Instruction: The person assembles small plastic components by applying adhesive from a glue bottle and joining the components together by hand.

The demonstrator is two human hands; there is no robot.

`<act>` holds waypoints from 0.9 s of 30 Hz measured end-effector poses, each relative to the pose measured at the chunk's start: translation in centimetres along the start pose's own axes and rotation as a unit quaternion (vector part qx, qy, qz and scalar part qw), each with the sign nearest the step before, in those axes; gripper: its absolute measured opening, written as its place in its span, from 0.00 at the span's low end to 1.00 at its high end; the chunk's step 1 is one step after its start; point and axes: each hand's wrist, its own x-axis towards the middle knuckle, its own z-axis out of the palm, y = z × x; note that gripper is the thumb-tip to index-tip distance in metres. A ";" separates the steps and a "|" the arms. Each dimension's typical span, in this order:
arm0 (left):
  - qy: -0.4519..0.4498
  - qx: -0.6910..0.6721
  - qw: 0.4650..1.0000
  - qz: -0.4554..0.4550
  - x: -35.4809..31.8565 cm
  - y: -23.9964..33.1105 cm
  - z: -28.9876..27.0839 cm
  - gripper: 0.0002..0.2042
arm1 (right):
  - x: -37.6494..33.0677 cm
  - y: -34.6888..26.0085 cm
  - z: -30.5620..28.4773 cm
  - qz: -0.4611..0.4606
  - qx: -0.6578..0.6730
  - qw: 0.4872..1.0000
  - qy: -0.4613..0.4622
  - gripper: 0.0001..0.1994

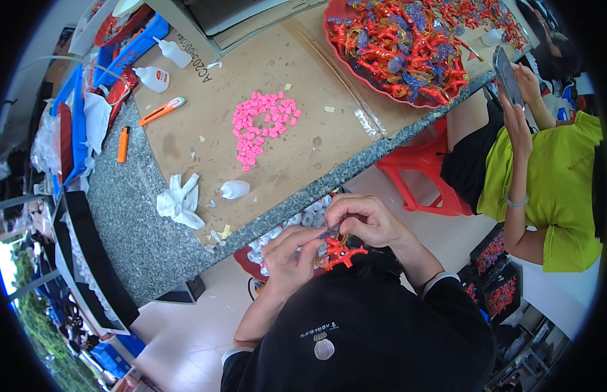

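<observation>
Between my two hands, close to my body and just off the table's front edge, is a red plastic figure (343, 253) with yellow and purple translucent parts. My left hand (292, 256) pinches it from the left. The fingers of my right hand (365, 219) close on its purple piece (328, 232) at the top. Below and behind my hands, a red basin (243, 259) holds many grey-white pieces, partly hidden by my hands. On the cardboard-covered table (303, 157) lies a pile of small pink pieces (254, 127).
A big red tray (331, 40) heaped with similar figures stands at the back. White squeeze bottles (235, 189), a crumpled white glove (179, 201), an orange cutter (162, 112) and an orange lighter (123, 145) lie leftward. At right a person in yellow-green (539, 189) holds a phone (508, 76).
</observation>
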 end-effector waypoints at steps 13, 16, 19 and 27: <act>0.076 -0.116 0.985 -0.105 -0.2 -0.8 0.7 0.03 | -0.1 0.1 0.6 0.103 0.090 0.989 0.048 0.09; 0.090 -0.296 0.911 -0.274 0.7 -0.3 0.5 0.04 | 0.1 -0.5 1.6 0.112 0.103 0.982 0.109 0.10; 0.089 -0.304 0.902 -0.294 1.1 -0.4 0.4 0.05 | 0.5 -1.3 1.6 0.027 -0.060 0.989 0.130 0.10; -0.009 -0.289 0.897 -0.336 1.8 0.7 0.1 0.10 | 0.4 -0.7 2.2 0.018 -0.141 0.976 0.166 0.09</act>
